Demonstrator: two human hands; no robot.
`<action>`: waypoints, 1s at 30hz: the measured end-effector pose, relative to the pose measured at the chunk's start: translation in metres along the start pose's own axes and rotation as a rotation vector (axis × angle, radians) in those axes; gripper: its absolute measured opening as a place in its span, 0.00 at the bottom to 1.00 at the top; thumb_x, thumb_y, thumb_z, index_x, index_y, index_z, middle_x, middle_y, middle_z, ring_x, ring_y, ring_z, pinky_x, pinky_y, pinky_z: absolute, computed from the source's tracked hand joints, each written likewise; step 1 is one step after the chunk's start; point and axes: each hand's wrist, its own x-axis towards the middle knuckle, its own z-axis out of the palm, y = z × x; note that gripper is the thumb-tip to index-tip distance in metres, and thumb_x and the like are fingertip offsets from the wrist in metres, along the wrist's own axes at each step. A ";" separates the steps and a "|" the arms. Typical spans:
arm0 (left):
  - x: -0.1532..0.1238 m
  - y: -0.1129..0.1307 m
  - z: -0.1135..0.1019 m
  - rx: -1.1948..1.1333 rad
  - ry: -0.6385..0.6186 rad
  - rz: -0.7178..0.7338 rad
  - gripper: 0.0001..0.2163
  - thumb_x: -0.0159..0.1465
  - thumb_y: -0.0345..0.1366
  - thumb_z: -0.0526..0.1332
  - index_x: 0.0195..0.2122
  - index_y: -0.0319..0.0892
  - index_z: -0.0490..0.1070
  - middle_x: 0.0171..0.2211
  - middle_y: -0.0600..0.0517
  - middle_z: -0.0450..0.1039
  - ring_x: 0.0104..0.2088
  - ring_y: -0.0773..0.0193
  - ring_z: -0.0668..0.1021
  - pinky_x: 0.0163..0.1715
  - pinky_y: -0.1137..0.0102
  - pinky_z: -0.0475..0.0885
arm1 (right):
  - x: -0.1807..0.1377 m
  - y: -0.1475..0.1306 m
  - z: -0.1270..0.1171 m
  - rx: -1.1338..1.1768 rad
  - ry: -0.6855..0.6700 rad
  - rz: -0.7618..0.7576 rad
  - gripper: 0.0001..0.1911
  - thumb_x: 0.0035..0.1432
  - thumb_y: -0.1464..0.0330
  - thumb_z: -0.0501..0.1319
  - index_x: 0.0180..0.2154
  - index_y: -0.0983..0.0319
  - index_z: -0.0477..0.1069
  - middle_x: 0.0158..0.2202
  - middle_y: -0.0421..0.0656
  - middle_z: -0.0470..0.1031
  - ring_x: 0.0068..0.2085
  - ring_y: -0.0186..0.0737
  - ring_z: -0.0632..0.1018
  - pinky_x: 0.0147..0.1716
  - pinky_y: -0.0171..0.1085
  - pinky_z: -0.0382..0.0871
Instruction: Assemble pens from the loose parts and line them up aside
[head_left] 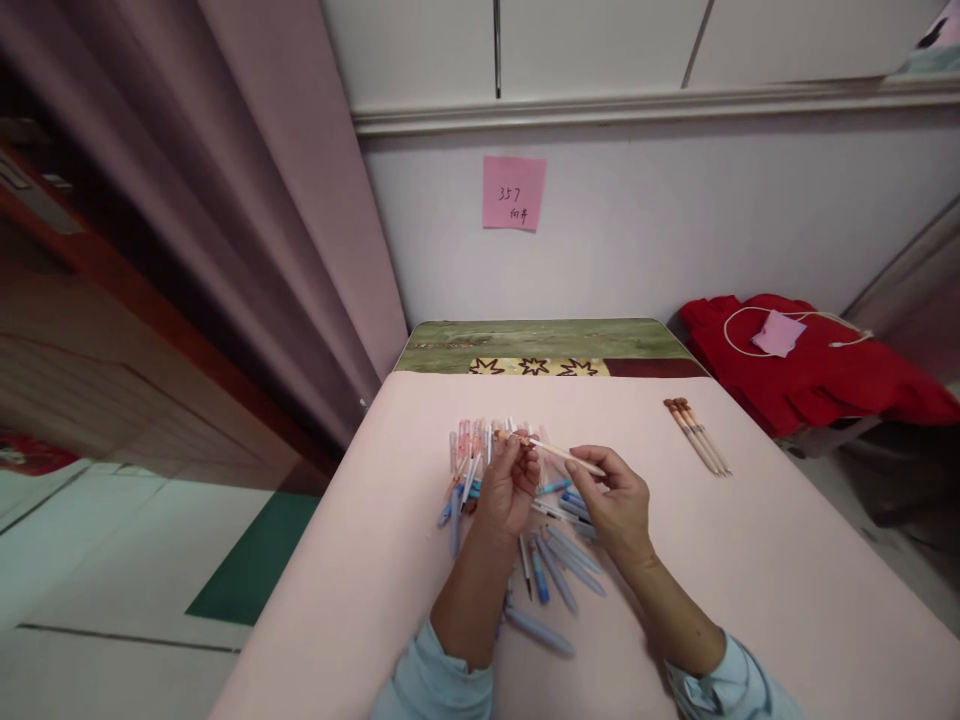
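A slim cream pen (551, 449) is stretched between my two hands above a loose pile of pens. My left hand (513, 485) pinches its brown decorated end. Toward the opposite end, the thumb and fingers of my right hand (616, 500) close on the barrel. Beneath and around my hands lie several blue pens (556, 574), some white pens and a row of pink pens (465, 436), partly hidden by my left hand. Off to the right, several cream pens with brown tops (697, 437) lie side by side.
A pale pink cover (360, 560) lies over the table, whose green wood-look back edge (540, 335) shows. Red cloth (817, 370) with a white cable is at the right. A mauve curtain (292, 200) hangs at the left. A pink note (514, 193) is on the wall.
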 end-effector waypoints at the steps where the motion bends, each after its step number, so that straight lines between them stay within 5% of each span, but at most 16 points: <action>1: 0.000 -0.001 0.000 0.011 0.012 0.002 0.03 0.58 0.27 0.67 0.32 0.36 0.73 0.27 0.53 0.76 0.23 0.75 0.77 0.24 0.82 0.74 | -0.001 0.000 -0.001 -0.028 -0.003 -0.020 0.12 0.55 0.59 0.65 0.37 0.60 0.75 0.34 0.43 0.78 0.30 0.38 0.74 0.32 0.37 0.69; 11: -0.006 -0.014 0.003 0.290 -0.034 0.096 0.13 0.51 0.36 0.73 0.34 0.36 0.75 0.29 0.51 0.77 0.24 0.73 0.78 0.24 0.80 0.74 | -0.005 -0.002 -0.010 -0.196 0.014 -0.174 0.08 0.59 0.62 0.62 0.38 0.57 0.75 0.36 0.43 0.78 0.29 0.38 0.75 0.32 0.38 0.71; 30: -0.012 -0.016 0.004 0.277 0.031 0.057 0.12 0.51 0.36 0.72 0.32 0.35 0.75 0.26 0.52 0.77 0.21 0.74 0.75 0.20 0.80 0.72 | -0.012 -0.002 -0.007 -0.210 0.022 -0.152 0.06 0.58 0.62 0.63 0.35 0.58 0.72 0.31 0.40 0.77 0.30 0.38 0.76 0.34 0.35 0.69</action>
